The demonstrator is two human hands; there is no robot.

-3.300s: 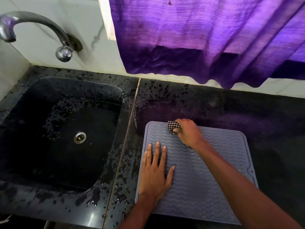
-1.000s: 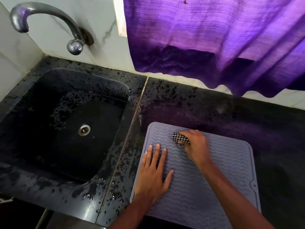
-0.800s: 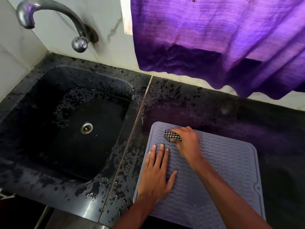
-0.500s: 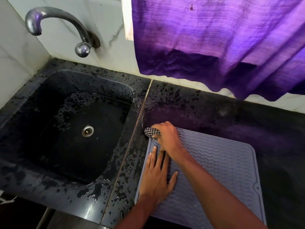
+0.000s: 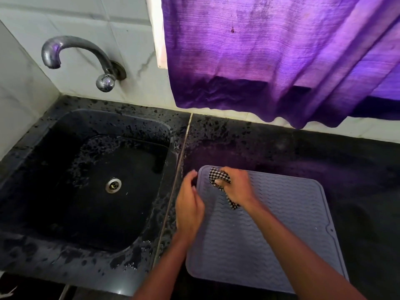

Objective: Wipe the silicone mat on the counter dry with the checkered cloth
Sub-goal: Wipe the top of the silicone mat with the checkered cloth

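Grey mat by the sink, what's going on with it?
A person is drying a silicone mat that lies on a black counter beside the sink. Their right hand grips a bunched checkered cloth at the mat's far corner, nearest the sink. Their left hand is at the mat's left edge with fingers curled; whether it grips the mat is unclear. Water drops dot the counter around the sink.

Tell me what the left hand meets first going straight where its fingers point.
Probably nothing near: the left hand points beyond the mat over wet counter, so the tiled wall below the purple curtain comes first. Its height is unclear.
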